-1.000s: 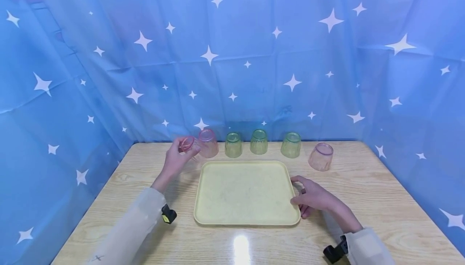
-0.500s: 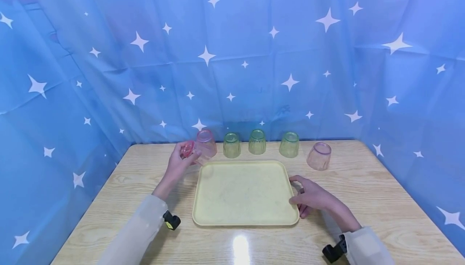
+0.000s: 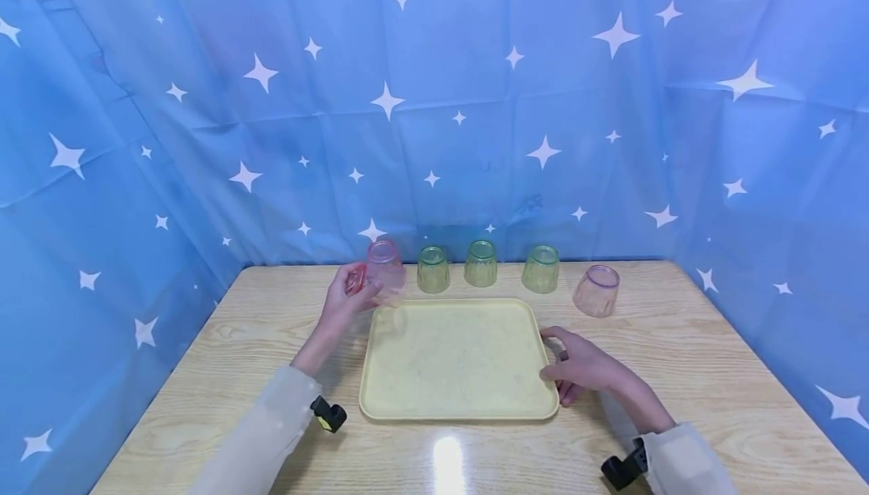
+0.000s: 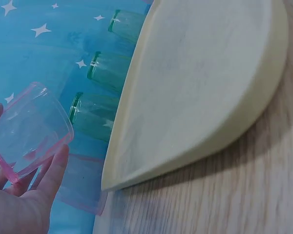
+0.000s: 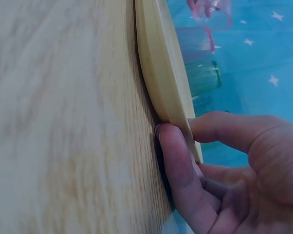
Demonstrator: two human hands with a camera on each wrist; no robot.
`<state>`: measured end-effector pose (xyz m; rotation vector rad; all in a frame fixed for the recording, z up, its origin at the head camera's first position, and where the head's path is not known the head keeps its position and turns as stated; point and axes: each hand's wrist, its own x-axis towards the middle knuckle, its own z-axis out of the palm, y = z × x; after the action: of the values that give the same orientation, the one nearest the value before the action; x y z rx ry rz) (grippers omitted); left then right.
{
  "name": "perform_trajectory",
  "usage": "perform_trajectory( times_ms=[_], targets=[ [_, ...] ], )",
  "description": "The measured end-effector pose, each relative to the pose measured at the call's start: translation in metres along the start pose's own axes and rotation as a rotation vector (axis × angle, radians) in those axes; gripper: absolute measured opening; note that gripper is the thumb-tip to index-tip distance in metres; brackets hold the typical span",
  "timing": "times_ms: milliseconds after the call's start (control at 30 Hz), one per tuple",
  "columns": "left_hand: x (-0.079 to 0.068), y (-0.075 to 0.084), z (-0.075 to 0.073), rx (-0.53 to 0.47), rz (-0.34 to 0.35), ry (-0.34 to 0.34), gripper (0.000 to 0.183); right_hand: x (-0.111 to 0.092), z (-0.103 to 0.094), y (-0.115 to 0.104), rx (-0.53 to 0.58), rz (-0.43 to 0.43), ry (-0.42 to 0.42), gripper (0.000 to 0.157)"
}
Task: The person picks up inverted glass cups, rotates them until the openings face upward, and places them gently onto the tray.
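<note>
My left hand (image 3: 342, 299) holds a clear pink cup (image 4: 36, 129) by its sides. The cup is tilted, its red-tinted base toward the palm and its mouth pointing toward the tray, overlapping the far left corner in the head view. The pale yellow tray (image 3: 458, 359) lies flat on the wooden table. At the tray's right edge, my right hand (image 3: 582, 363) pinches the rim between thumb and fingers, seen close in the right wrist view. Just behind the held cup, another pink cup (image 3: 385, 253) stands upside down.
Along the table's back stand three green cups, the left one (image 3: 433, 272), the middle one (image 3: 481, 267) and the right one (image 3: 541, 272), all upside down. A pink cup (image 3: 597, 293) stands farther right. A blue star-patterned curtain (image 3: 448, 65) hangs behind the wooden table (image 3: 679, 329).
My left hand has moved a little to the right with the pink cup, whose mouth has tipped toward the tray's far left corner. My right hand has kept its grip on the rim.
</note>
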<state>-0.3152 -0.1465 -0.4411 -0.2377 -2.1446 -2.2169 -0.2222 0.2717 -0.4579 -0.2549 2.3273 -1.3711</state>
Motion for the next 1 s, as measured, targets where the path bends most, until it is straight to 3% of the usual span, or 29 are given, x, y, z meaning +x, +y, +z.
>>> perform_trajectory(
  times_ms=[233,567,833,1000],
  targets=[
    [-0.001,0.001,0.008,-0.093,-0.025,0.002,0.056,0.0,-0.001,0.001,-0.002,-0.004,-0.006,0.089],
    [-0.007,0.002,0.017,-0.127,-0.015,-0.018,0.06,0.0,0.0,-0.001,-0.001,0.01,0.005,0.085],
    [-0.01,0.006,0.029,-0.189,0.011,-0.05,0.051,0.002,0.001,-0.003,0.003,0.044,0.016,0.077],
    [-0.012,0.008,0.036,-0.161,0.006,-0.068,0.051,0.001,0.001,-0.004,0.005,0.053,0.015,0.075]
  ],
)
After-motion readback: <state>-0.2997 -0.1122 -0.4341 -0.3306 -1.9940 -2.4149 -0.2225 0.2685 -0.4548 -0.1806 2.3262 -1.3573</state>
